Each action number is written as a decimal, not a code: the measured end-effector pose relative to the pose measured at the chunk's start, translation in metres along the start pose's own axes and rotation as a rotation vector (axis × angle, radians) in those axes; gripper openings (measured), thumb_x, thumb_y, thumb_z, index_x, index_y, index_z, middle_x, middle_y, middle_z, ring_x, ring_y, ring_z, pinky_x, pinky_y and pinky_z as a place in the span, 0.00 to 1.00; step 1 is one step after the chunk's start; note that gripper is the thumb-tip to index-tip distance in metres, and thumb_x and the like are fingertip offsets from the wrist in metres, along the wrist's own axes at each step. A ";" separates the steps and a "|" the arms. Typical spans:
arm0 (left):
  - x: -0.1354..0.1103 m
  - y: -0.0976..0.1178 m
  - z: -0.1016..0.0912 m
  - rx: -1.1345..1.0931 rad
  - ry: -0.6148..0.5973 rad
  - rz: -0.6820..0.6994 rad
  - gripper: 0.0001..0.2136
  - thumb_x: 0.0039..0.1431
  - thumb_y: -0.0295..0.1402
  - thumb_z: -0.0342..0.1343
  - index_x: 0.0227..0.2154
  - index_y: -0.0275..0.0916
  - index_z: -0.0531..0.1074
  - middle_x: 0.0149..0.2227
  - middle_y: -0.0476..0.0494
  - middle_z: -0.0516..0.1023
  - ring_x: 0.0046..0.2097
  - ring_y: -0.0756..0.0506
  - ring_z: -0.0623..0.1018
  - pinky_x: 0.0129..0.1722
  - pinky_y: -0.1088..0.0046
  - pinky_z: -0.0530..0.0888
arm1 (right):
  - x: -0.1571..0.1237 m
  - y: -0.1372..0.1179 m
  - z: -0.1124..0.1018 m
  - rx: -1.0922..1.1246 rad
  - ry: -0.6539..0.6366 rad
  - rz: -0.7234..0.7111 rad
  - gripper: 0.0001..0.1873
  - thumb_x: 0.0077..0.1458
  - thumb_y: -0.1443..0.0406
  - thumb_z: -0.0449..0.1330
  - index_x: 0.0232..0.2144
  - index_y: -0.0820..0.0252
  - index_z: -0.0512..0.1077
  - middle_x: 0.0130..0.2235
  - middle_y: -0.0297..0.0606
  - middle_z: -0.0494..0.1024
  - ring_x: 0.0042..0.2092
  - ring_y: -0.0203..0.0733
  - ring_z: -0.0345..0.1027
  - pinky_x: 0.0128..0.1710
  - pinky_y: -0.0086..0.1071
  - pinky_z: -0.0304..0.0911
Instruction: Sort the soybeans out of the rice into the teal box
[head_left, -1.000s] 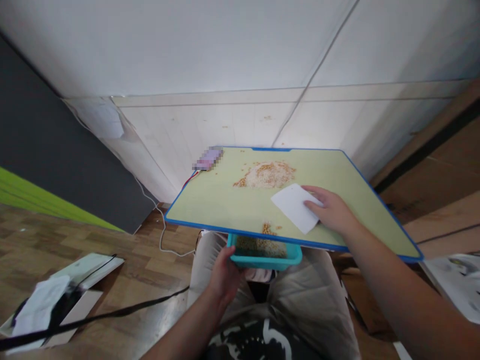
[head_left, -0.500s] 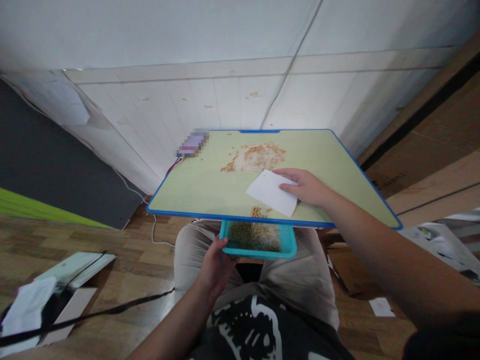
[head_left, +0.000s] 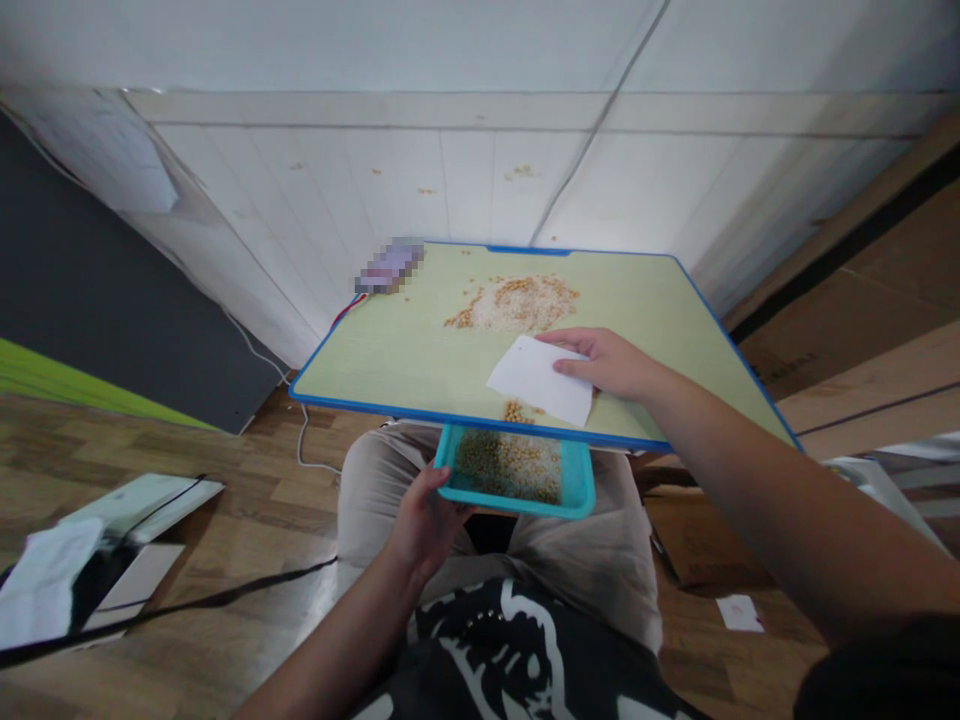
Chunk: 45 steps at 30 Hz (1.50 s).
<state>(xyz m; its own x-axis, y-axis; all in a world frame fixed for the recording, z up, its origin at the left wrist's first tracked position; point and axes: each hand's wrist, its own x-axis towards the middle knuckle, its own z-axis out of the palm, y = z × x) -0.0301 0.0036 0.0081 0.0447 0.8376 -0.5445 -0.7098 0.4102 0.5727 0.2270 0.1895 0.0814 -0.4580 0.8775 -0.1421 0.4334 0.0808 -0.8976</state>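
Note:
My right hand [head_left: 604, 362] grips a white card [head_left: 540, 378] by its right side, thumb on top, and the card rests low over the yellow-green table top [head_left: 390, 370]. A few yellow beans or kernels [head_left: 514, 411] lie by the card's lower edge, near the table's front rim. Below that rim, my left hand [head_left: 427, 515] is closed on the left corner of a turquoise tray [head_left: 525, 503], held above my lap. Mixed grains [head_left: 510, 465] cover the tray's bottom. Farther back on the table spreads a pile of white grains and yellow kernels [head_left: 521, 303].
A blurred phone-like object [head_left: 390, 265] with a red cable sits at the table's back left corner. The wall [head_left: 330, 180] stands right behind the table. Cardboard boxes [head_left: 862, 320] flank the right side. Papers and a flat box [head_left: 135, 515] lie on the floor at left.
The camera view has shifted slightly. Both hands keep their grips, on the card and the tray, and the card remains near the table's front edge. The grain pile looks much the same.

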 end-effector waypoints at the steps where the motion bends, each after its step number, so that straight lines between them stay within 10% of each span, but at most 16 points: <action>1: 0.000 0.001 0.001 0.002 0.000 0.003 0.17 0.47 0.35 0.66 0.43 0.41 0.81 0.42 0.44 0.87 0.45 0.39 0.84 0.44 0.65 0.80 | 0.000 0.000 0.000 0.005 -0.005 -0.009 0.30 0.55 0.67 0.66 0.62 0.55 0.76 0.41 0.37 0.85 0.28 0.34 0.71 0.23 0.25 0.66; 7: -0.002 0.004 0.004 0.020 -0.013 0.012 0.18 0.47 0.35 0.66 0.43 0.39 0.81 0.42 0.42 0.87 0.49 0.35 0.83 0.49 0.58 0.80 | -0.003 0.000 0.002 0.009 -0.034 -0.063 0.28 0.55 0.64 0.68 0.58 0.53 0.79 0.49 0.40 0.86 0.39 0.44 0.80 0.38 0.38 0.77; 45: -0.002 0.009 0.001 0.034 0.019 -0.005 0.19 0.46 0.33 0.69 0.43 0.38 0.80 0.43 0.42 0.86 0.43 0.41 0.82 0.42 0.66 0.79 | -0.017 -0.006 0.011 0.034 -0.115 -0.144 0.28 0.53 0.62 0.69 0.57 0.53 0.80 0.45 0.37 0.86 0.42 0.43 0.79 0.42 0.37 0.76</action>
<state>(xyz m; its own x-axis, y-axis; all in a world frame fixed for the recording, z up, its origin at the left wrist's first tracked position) -0.0356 0.0057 0.0153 0.0344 0.8285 -0.5589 -0.6852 0.4266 0.5903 0.2236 0.1692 0.0843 -0.6002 0.7979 -0.0559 0.3309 0.1841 -0.9255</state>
